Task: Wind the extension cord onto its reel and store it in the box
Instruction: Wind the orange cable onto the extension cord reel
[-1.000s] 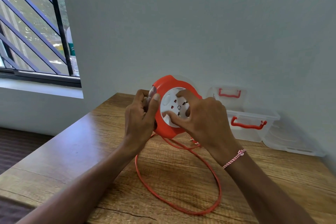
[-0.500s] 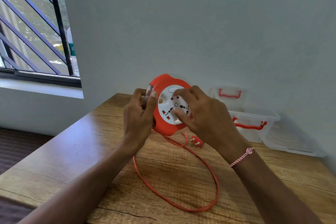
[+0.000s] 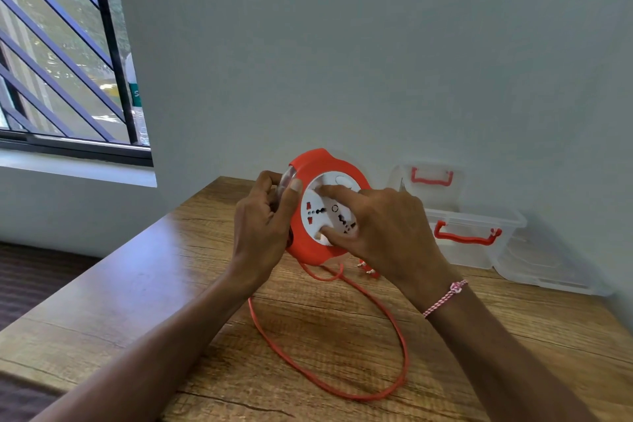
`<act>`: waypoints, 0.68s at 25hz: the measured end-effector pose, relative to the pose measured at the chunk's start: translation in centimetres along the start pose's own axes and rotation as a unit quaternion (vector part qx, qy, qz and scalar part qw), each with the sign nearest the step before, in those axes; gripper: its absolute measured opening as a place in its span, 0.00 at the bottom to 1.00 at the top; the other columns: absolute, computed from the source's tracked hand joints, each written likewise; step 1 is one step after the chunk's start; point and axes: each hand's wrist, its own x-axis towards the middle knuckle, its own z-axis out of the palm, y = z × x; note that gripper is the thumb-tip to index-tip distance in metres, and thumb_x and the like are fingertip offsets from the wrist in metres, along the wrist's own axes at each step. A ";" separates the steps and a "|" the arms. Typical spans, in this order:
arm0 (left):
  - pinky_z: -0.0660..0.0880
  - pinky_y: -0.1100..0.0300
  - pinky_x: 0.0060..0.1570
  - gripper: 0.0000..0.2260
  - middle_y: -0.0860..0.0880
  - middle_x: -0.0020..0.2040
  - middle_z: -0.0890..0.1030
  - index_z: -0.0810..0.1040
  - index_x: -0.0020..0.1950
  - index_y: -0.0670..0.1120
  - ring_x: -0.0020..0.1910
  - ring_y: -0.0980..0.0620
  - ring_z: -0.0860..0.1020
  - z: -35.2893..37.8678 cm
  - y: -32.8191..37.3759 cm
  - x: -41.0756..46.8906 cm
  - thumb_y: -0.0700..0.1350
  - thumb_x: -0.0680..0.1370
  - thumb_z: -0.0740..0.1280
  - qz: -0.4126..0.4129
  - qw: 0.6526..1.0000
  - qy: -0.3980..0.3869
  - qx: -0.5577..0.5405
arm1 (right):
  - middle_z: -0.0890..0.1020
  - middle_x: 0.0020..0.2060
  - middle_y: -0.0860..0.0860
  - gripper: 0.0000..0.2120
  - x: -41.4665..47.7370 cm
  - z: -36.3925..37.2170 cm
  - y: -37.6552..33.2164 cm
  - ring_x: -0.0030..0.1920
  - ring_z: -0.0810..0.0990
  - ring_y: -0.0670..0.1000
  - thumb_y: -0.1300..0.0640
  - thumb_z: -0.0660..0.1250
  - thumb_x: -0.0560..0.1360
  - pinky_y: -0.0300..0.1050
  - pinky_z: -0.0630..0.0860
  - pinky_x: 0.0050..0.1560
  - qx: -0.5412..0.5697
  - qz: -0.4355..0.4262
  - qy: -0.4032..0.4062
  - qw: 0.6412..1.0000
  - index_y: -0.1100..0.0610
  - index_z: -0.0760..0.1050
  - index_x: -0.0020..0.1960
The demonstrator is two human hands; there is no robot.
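An orange round reel point(image 3: 320, 166) with a white socket face point(image 3: 317, 212) is held upright above the wooden table point(image 3: 137, 291). My left hand point(image 3: 263, 229) grips its left rim, thumb on the front edge. My right hand point(image 3: 383, 233) rests its fingers on the white face. A loop of orange cord point(image 3: 400, 336) hangs from the reel's underside and lies on the table. The plug point(image 3: 368, 269) shows just below my right hand. A clear plastic box point(image 3: 479, 250) with an orange handle stands at the back right.
The box's clear lid point(image 3: 431, 181) with an orange handle leans against the wall behind it. Another clear lid or tray point(image 3: 548, 271) lies flat to the right of the box. A barred window point(image 3: 65, 55) is at the left; the table's left edge drops to dark floor.
The white face has turned under my right hand's fingers, and the cord loop on the table has shrunk and drawn toward the reel. The plug has slid closer.
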 end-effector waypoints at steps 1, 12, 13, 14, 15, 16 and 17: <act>0.82 0.45 0.28 0.23 0.46 0.37 0.84 0.76 0.53 0.44 0.33 0.47 0.85 0.1 0.0 -0.1 0.64 0.80 0.62 0.007 1.000 0.002 0.005 | 0.88 0.48 0.55 0.32 0.1 0.1 -0.3 0.40 0.87 0.56 0.34 0.73 0.71 0.49 0.85 0.42 0.020 0.040 -0.007 0.999 0.49 0.76 0.70; 0.85 0.44 0.33 0.14 0.48 0.40 0.85 0.73 0.51 0.56 0.37 0.49 0.87 0.2 0.3 0.1 0.65 0.80 0.61 0.027 0.999 0.035 0.023 | 0.85 0.43 0.46 0.24 0.3 0.5 -1.1 0.35 0.85 0.45 0.33 0.68 0.73 0.32 0.78 0.34 0.153 0.222 0.052 0.961 0.51 0.76 0.57; 0.84 0.42 0.32 0.12 0.48 0.39 0.84 0.73 0.50 0.58 0.36 0.48 0.87 0.0 0.3 0.3 0.65 0.81 0.61 0.028 0.998 0.043 0.022 | 0.86 0.48 0.49 0.24 0.2 0.4 -0.6 0.38 0.86 0.48 0.35 0.69 0.75 0.34 0.77 0.38 0.093 0.136 0.063 0.984 0.52 0.76 0.60; 0.84 0.41 0.32 0.12 0.47 0.39 0.84 0.72 0.49 0.59 0.35 0.47 0.86 -0.2 0.3 0.4 0.65 0.81 0.61 0.027 0.998 0.046 0.021 | 0.85 0.54 0.51 0.24 0.2 0.3 -0.2 0.41 0.86 0.50 0.36 0.69 0.76 0.37 0.78 0.39 0.056 0.072 0.046 0.995 0.52 0.76 0.64; 0.84 0.41 0.32 0.12 0.46 0.38 0.84 0.72 0.49 0.58 0.35 0.47 0.86 -0.3 0.2 0.5 0.65 0.81 0.61 0.025 0.998 0.046 0.018 | 0.84 0.58 0.52 0.25 0.3 0.2 0.0 0.43 0.87 0.52 0.38 0.69 0.77 0.40 0.80 0.40 0.029 0.036 0.015 0.999 0.51 0.75 0.67; 0.85 0.44 0.32 0.12 0.48 0.40 0.85 0.72 0.49 0.59 0.35 0.49 0.87 -0.4 0.1 0.6 0.65 0.81 0.61 0.023 0.999 0.041 0.015 | 0.83 0.61 0.53 0.25 0.4 0.0 0.1 0.44 0.87 0.54 0.38 0.67 0.78 0.44 0.82 0.40 0.006 0.015 -0.015 1.000 0.48 0.73 0.71; 0.86 0.49 0.32 0.12 0.52 0.42 0.86 0.73 0.50 0.59 0.36 0.53 0.88 -0.5 0.0 0.6 0.66 0.80 0.61 0.022 0.999 0.035 0.014 | 0.82 0.62 0.53 0.26 0.5 -0.2 0.3 0.46 0.87 0.55 0.38 0.66 0.79 0.47 0.83 0.40 -0.020 -0.003 -0.039 0.999 0.46 0.70 0.74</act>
